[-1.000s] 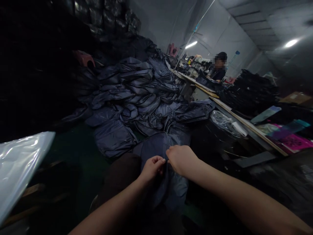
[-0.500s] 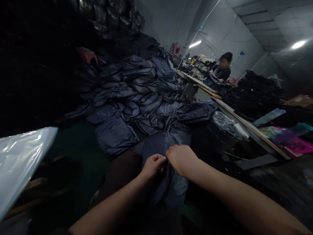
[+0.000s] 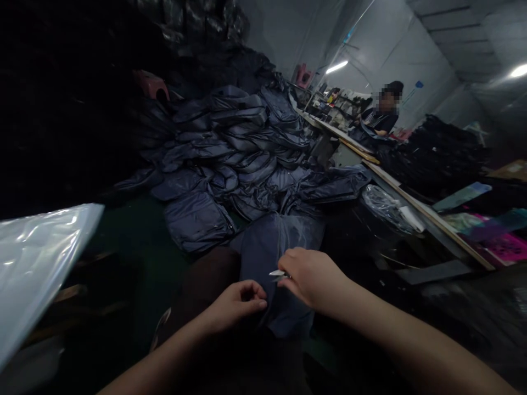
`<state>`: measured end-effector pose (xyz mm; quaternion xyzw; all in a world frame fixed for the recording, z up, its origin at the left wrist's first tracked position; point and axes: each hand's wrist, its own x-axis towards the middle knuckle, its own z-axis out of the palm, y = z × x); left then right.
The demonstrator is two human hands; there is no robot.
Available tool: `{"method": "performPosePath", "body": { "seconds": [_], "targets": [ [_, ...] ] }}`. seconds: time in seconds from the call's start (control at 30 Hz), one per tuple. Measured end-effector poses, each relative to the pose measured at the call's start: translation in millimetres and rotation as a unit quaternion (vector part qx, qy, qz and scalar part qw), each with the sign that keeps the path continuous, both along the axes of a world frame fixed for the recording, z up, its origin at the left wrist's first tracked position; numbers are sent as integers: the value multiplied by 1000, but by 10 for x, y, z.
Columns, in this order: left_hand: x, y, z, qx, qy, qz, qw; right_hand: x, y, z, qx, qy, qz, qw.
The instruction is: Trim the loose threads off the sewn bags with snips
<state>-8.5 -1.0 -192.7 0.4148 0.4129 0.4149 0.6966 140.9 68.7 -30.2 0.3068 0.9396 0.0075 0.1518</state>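
1. The hands have just parted. A second ago their fingertips almost meet over the middle of the frame; now the left hand [image 3: 236, 302] sits lower and further left, with a clear gap between the two.
2. The right hand [image 3: 310, 277], right of lower centre, is closed around a small metal cutting tool with pale, pointed blades [image 3: 276, 273]. In the two earlier views these blades do not show; now they point left, slightly apart.
3. The left hand is curled, thumb and forefinger narrowly spaced or just meeting. Whether it pinches anything thin, such as a thread, I cannot tell.
4. The dark navy, rounded fabric bag [image 3: 259, 241] lies at lower centre, under and beyond both hands, beside a dark brown clothed knee [image 3: 209, 280]. More of its smooth face and pale seam line shows now that the fingers leave its middle.
5. For the work in hand, I judge this a break between close fingerwork and cutting: the blades are free of the left fingers, and no cut is visible.
6. The heaped navy fabric bags [image 3: 230, 134] at upper centre look unchanged.
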Motion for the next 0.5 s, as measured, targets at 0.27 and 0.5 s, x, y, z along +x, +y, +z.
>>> {"method": "performPosePath", "body": {
  "seconds": [0.27, 0.5],
  "targets": [
    [-10, 1, -26, -33, -33, 18, 999, -193, -162, -61, -28, -95, 59, 993],
    [15, -32, -42, -27, -61, 46, 997, -315, -202, -180, -12, -124, 74, 989]
  ]
}}
